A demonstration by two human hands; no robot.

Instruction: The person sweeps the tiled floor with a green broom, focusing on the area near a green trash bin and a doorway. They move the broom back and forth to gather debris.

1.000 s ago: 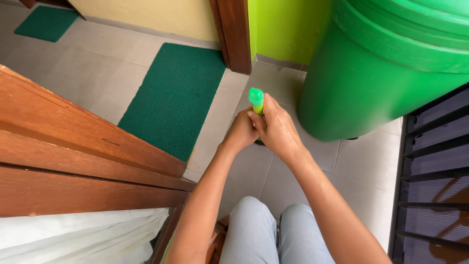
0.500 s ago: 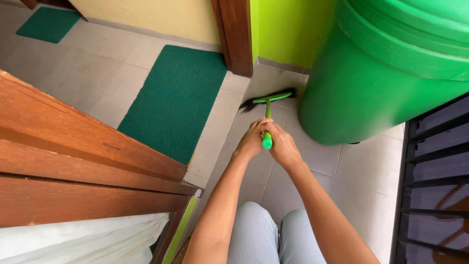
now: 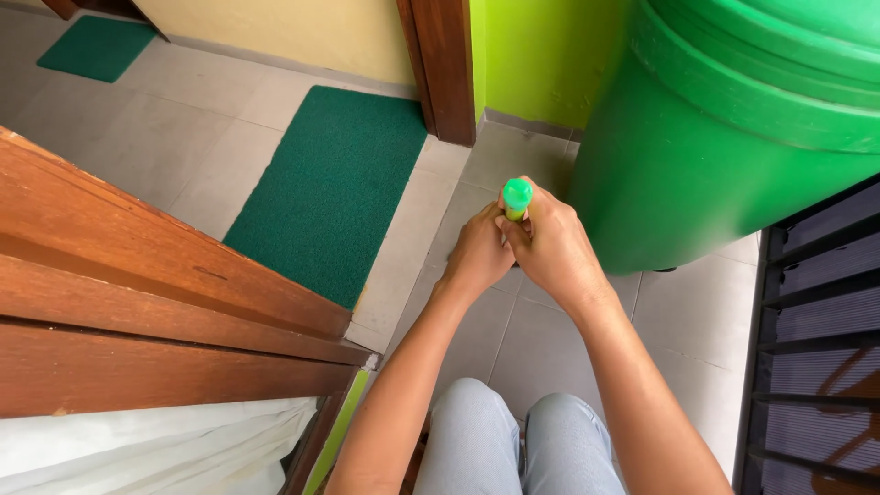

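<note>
our left hand (image 3: pixel 477 249) and right hand (image 3: pixel 550 243) both clench the green handle (image 3: pixel 516 197), its end poking up above them, a green bin (image 3: pixel 697 156) just right.

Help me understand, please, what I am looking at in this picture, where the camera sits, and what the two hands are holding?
The camera is worn on a person's head and looks down, so you see their own arms and their knees in light jeans. Both bare hands meet around a green handle: the left hand and the right hand grip it, with its rounded end pointing at the camera. What is at its lower end is hidden. Around them are a grey tiled floor, a dark green mat, a big green barrel on the right, and wooden planks on the left.
</note>
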